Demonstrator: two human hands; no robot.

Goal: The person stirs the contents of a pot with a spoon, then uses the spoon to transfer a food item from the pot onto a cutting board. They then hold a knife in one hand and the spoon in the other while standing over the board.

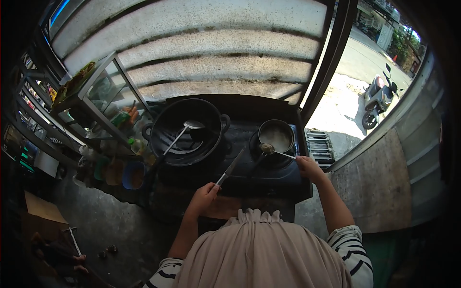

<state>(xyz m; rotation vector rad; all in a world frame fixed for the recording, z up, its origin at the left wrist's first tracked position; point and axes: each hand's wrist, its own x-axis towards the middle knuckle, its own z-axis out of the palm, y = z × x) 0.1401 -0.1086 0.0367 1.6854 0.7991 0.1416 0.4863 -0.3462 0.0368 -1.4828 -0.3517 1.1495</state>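
Observation:
My left hand (208,193) is closed around the handle of a knife (231,168), whose blade points up and away over the stove's front. My right hand (308,166) grips the handle of a spoon (284,154). In the spoon's bowl sits a roundish brownish lump (267,148), too small to name surely. It is at the near-left rim of a small pot (277,126) that holds cloudy, pale liquid. The pot stands on the right burner of a black stove (283,184).
A large black wok (165,120) with a long-handled ladle (193,125) in it occupies the left burner. Left of it stand a glass display case (103,86) and a blue container (134,174). Corrugated metal rises behind. A scooter (379,98) is parked outside. Part of another person (79,261) shows lower left.

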